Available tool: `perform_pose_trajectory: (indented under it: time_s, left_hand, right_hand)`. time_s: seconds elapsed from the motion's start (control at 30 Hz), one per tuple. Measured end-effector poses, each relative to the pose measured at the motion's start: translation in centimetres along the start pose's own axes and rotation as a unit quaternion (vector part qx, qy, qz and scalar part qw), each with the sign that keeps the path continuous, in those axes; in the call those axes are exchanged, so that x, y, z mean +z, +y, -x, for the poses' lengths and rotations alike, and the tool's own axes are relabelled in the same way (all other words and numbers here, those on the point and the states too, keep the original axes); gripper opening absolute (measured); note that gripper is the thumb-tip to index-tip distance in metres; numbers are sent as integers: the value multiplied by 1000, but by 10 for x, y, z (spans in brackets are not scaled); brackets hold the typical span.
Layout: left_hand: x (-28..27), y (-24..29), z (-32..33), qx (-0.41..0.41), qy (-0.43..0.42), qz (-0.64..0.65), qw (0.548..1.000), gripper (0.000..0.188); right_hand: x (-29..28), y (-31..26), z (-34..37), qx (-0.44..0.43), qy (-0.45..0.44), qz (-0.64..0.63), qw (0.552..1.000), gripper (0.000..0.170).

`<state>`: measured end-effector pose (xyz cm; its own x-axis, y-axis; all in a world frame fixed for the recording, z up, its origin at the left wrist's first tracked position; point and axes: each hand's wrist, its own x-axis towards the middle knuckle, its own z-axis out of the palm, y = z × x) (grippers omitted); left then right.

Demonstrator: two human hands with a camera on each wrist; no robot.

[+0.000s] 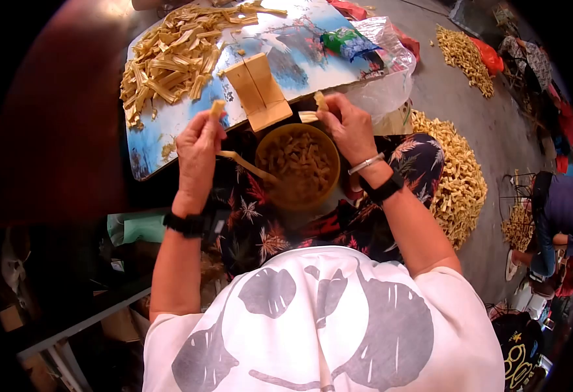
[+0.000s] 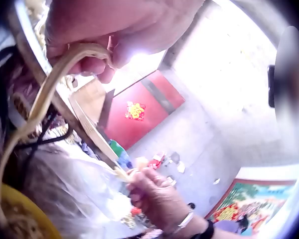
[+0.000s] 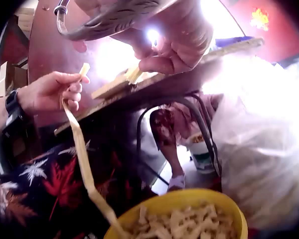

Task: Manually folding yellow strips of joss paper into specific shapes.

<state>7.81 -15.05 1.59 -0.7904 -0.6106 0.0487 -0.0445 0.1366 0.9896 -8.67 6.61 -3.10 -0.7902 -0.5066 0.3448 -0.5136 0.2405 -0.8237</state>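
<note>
My left hand [image 1: 197,145] pinches a long, flat, pale yellow strip [image 3: 82,149]. One end sticks up past the fingertips; the tail hangs down into a yellow bowl [image 3: 179,197]. Across from it, my right hand [image 1: 353,129] pinches a short piece of similar strip [image 1: 320,101] between thumb and fingers, its ends poking out. Both hands are apart, above the table's near edge. Between them stands an L-shaped wooden block [image 1: 250,81] with a slit down its upright face. Several short, knotted-looking pieces [image 1: 299,157] fill the bowl below, at my lap.
A heap of loose yellow strips [image 1: 175,55] covers the table's far left. A green packet [image 1: 348,44] and clear plastic bag [image 1: 391,85] lie at the right. Heaps of short pieces [image 1: 459,183] cover the floor to my right. Another person [image 1: 548,215] sits farther right.
</note>
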Motion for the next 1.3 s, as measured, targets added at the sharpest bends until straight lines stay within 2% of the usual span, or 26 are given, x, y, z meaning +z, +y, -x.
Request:
perform_pose_trajectory:
  time_s: [0.03,0.1,0.17,0.2,0.3,0.37,0.4,0.5,0.53,0.57,0.63,0.67,0.7,0.73,0.77,0.87,0.93,0.97,1.0,1.1,1.13,1.17,1.23,1.27,1.3]
  left_hand:
    - [8,-2,15,-17,-9,35,999,20]
    - [28,-8,41,-62,-38,76,994,20]
    - [45,-28,54,-64,-74,92,991,20]
    - [54,-32,60,-63,-75,90,991,20]
    - [74,-40,74,-79,-84,101,988,18]
    - [77,-56,84,-47,-148,62,986,21]
    - [79,-57,91,-56,-151,49,986,18]
    - [75,-59,107,56,-106,-160,980,15]
    - [73,-55,109,-101,-100,-13,990,18]
    - [67,-45,116,-316,-56,150,935,23]
    - [54,-49,120,-430,-155,347,819,32]
    - [49,-53,120,-491,-168,339,785,36]
    - [56,-21,127,-485,-143,287,814,31]
    - [56,-41,124,-476,-159,271,821,29]
    - [56,-62,120,-468,-176,254,828,28]
    - [66,-47,114,-374,-143,216,891,26]
    - [62,-59,113,-220,-204,22,954,23]
    - [58,-62,113,-137,-231,-78,960,22]
    - [58,-43,111,7,-292,-215,932,22]
    - [62,-33,115,103,-286,-381,873,21]
    - [65,-30,115,199,-275,-380,860,24]
    - [70,-21,118,201,-253,-418,849,27]
    - [76,-4,127,202,-204,-490,823,33]
    - [75,-10,127,246,-165,-482,825,39]
    - [78,-10,126,241,-156,-475,832,40]
  right_hand:
    - [-2,10,12,40,-8,11,999,14]
    - [-1,24,30,109,-66,24,992,26]
    - [2,26,39,185,-134,18,973,34]
    - [8,30,44,121,-133,106,978,45]
    - [24,10,67,-16,-162,-75,984,45]
    - [24,-23,82,-4,-202,-185,962,41]
    - [28,-27,89,10,-166,-179,970,31]
    - [21,-47,110,-73,-81,63,992,23]
    - [18,-53,115,-103,-81,59,990,23]
    - [18,-58,123,-109,-93,59,988,23]
    - [23,-64,139,-162,-101,-5,982,28]
    - [25,-62,145,-189,-115,-25,975,27]
    - [27,-62,148,-218,-129,-44,967,26]
    - [30,-61,149,-246,-141,-64,957,25]
    - [30,-59,150,-235,-140,-74,959,24]
    - [22,-54,151,-206,-141,-102,963,20]
    - [12,-59,148,-193,-104,-81,972,20]
    - [7,-62,146,-186,-84,-71,976,21]
    - [2,-64,142,-207,-73,-53,974,21]
    - [11,-57,142,-172,0,-33,985,15]
    - [17,-50,141,-93,-9,-95,991,17]
    - [19,-42,140,15,-29,-140,990,18]
    - [11,-43,128,228,-71,-223,945,23]
    - [14,-41,128,243,-71,-235,939,24]
    - [18,-38,129,257,-70,-247,932,25]
